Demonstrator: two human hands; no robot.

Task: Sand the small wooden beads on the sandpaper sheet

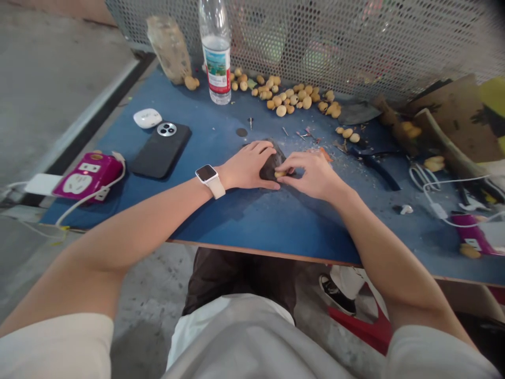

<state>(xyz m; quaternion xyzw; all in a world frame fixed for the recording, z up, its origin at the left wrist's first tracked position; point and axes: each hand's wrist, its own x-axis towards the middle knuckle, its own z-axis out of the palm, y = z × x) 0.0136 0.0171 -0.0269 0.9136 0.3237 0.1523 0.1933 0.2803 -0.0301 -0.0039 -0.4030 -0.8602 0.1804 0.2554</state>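
On the blue tabletop [236, 210], my left hand [252, 164] curves round a dark grey, shiny-looking object [270, 167], fingers behind it and thumb along its front. What kind of thing it is I cannot make out. My right hand [310, 171] pinches a small tan piece, apparently a longan [280, 173], between thumb and fingertips against that dark object. The two hands are close together, with the left thumb tip just by the right fingers. A screw [251, 122] and a dark round disc [241, 132] lie just behind them.
Many loose longans [292, 97] lie along the perforated metal screen [335, 42]. Beside them stands a water bottle [218, 68]. At left are a phone [161, 152], a white case [147, 118] and a purple power strip [87, 176]. Pliers [376, 166] and cardboard [453, 113] occupy the right.
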